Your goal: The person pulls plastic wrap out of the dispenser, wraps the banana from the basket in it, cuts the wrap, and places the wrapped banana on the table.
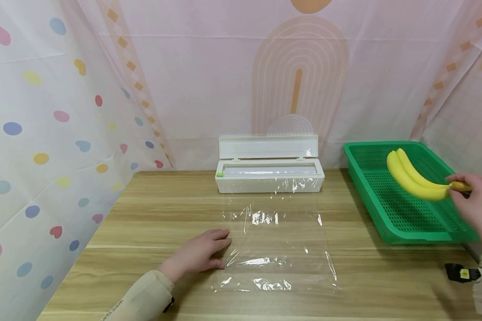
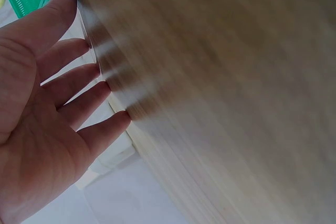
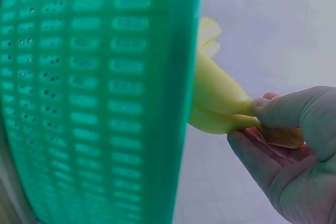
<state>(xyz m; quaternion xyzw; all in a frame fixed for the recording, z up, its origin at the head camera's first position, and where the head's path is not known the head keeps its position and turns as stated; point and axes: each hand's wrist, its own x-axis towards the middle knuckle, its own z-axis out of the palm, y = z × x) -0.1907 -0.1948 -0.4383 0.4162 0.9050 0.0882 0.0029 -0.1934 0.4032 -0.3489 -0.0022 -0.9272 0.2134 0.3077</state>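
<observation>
Head view: my right hand (image 1: 475,203) is pinching the stem of the bananas (image 1: 413,177), holding them over the green basket (image 1: 369,187) at the counter's (image 1: 152,209) right side. My left hand (image 1: 198,253) is lying flat, fingers straight and spread, pressing the left edge of the film (image 1: 279,249) sheet spread in the counter's middle. Beyond the film, the white dispenser (image 1: 269,171) is sitting with its lid up.

Yellow bananas (image 1: 413,178), green perforated basket (image 1: 369,196), white dispenser box (image 1: 269,171), seemingly wood-grain table (image 1: 144,209), dotted pastel curtain (image 1: 44,133).
</observation>
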